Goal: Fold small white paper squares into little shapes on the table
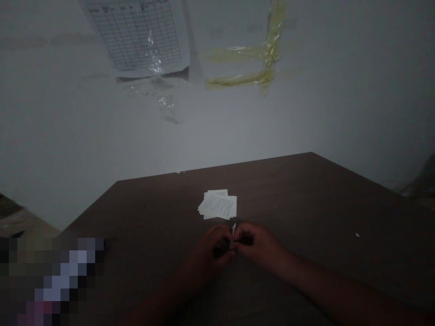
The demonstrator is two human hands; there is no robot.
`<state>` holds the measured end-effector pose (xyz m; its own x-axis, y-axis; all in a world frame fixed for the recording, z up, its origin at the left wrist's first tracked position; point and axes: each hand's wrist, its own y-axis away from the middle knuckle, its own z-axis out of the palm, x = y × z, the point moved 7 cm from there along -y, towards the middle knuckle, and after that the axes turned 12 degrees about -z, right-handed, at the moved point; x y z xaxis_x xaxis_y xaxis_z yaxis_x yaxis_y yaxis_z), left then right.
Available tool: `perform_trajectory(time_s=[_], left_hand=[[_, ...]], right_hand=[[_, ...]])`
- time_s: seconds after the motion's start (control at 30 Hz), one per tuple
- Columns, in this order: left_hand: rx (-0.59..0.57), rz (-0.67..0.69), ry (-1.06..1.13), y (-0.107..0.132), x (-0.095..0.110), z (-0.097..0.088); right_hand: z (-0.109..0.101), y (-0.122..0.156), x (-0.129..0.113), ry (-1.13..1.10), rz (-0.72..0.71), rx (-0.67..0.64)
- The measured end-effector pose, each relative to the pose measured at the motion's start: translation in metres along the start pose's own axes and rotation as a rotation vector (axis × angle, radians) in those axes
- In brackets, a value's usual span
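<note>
My left hand (pixel 215 248) and my right hand (pixel 255 242) meet at the middle of a dark brown table (pixel 306 199), fingers curled and pinched together. Between them stands a small white slip of paper (pixel 233 229), its tip poking up above the fingertips. Both hands grip it. Just beyond the hands lies a small loose stack of printed white paper slips (pixel 218 205), flat on the table and apart from my fingers. The room is dim, so finer detail of the slip is hard to see.
A grey wall rises behind the table, with a printed grid sheet (pixel 136 34) and yellowish tape strips (pixel 258 63) stuck on it. A tiny white scrap (pixel 357 235) lies at the right. A blurred-out patch (pixel 50 280) covers the lower left.
</note>
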<state>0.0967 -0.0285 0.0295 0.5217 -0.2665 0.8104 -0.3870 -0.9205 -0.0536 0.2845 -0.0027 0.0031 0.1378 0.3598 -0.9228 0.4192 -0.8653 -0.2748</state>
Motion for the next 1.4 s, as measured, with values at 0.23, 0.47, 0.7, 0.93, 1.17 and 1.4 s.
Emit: perform_trajectory(time_s=[0.23,0.47,0.7,0.93,1.17,1.4], left_hand=[[-0.044,-0.044,-0.021,-0.003,-0.002,0.002],[0.021,-0.104,-0.064,0.0,-0.01,0.005],[0.064,-0.135,-0.078,0.004,-0.008,0.005],[0.025,-0.154,-0.045,0.001,-0.008,0.003],[0.002,-0.215,0.051,0.001,-0.012,0.001],[-0.012,-0.265,0.107,-0.001,-0.018,0.001]], right_hand=[[0.002,0.002,0.004,-0.041,-0.013,0.005],[0.003,0.004,0.0,-0.102,-0.049,-0.033],[0.006,0.004,0.005,-0.133,-0.068,-0.021],[0.006,0.003,0.003,-0.131,-0.079,-0.036],[0.006,0.003,0.007,-0.184,-0.051,-0.034],[0.005,0.002,0.005,-0.159,-0.059,-0.016]])
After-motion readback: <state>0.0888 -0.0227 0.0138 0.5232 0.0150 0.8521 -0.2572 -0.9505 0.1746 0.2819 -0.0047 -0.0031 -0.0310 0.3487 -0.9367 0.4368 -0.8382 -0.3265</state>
